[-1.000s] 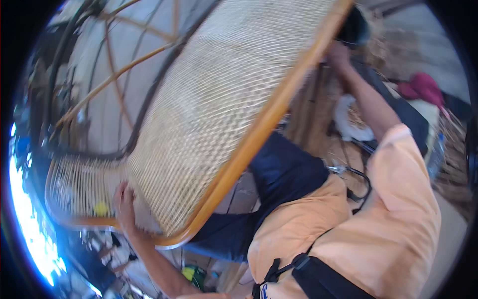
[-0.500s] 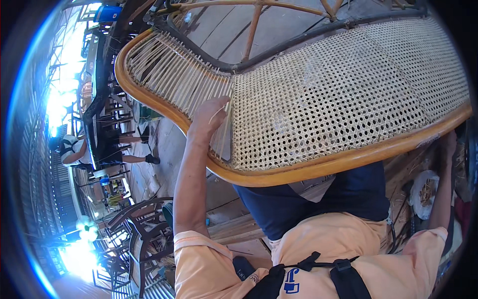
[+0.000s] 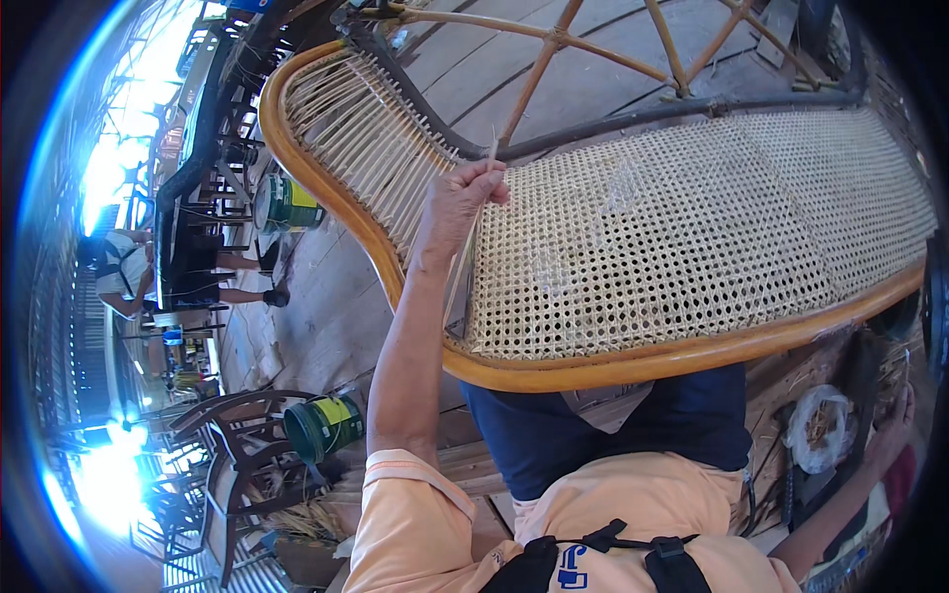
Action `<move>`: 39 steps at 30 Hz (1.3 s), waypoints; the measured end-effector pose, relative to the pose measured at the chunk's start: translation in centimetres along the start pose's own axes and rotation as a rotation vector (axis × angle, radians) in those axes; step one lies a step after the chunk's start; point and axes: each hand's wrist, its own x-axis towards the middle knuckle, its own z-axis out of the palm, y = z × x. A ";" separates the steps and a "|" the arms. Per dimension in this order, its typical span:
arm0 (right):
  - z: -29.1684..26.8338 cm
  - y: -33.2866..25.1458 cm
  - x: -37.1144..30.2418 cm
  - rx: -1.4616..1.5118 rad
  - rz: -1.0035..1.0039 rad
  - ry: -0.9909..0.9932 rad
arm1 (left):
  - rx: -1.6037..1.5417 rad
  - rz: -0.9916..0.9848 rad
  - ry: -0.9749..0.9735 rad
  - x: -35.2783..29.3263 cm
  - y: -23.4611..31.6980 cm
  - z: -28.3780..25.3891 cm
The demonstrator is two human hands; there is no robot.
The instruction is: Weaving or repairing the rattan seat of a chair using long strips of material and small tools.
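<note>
Fingers point(image 3: 486, 181) of the left hand point(image 3: 457, 203) are curled shut around a thin pale cane strip point(image 3: 465, 262), pinching it near its upper end, where half a second ago the same hand lay flatter against the weave with no strip plainly raised. From the fist the strip runs down across the woven cane panel of the curved wooden chair frame point(image 3: 633, 232) toward the frame's near rim. That hand sits at the left end of the finished weave, just beside the unwoven upright strands. Since then the view has drawn closer and the panel fills more of it. Far off at the lower right edge, the right hand point(image 3: 895, 435) rests beside a white bag of cane scraps point(image 3: 819, 427); whether its fingers grip anything cannot be told
</note>
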 end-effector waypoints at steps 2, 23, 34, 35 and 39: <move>4.3 -6.4 -4.4 0.056 -0.186 -0.072 | -0.209 -0.021 -0.061 0.4 -0.5 0.3; 46.5 -25.5 -22.1 0.384 -0.077 -1.200 | -0.484 -0.188 0.072 -1.2 -0.1 -0.6; 48.5 -24.1 -22.3 0.338 -0.197 -1.077 | -0.460 -0.144 0.065 -1.2 0.0 -0.4; 48.4 -24.1 -22.4 0.323 -0.217 -1.061 | -0.447 -0.164 0.052 -1.3 0.1 -0.4; 48.3 -23.7 -22.1 0.434 -0.225 -1.052 | -0.483 -0.194 0.028 -1.0 0.3 -0.3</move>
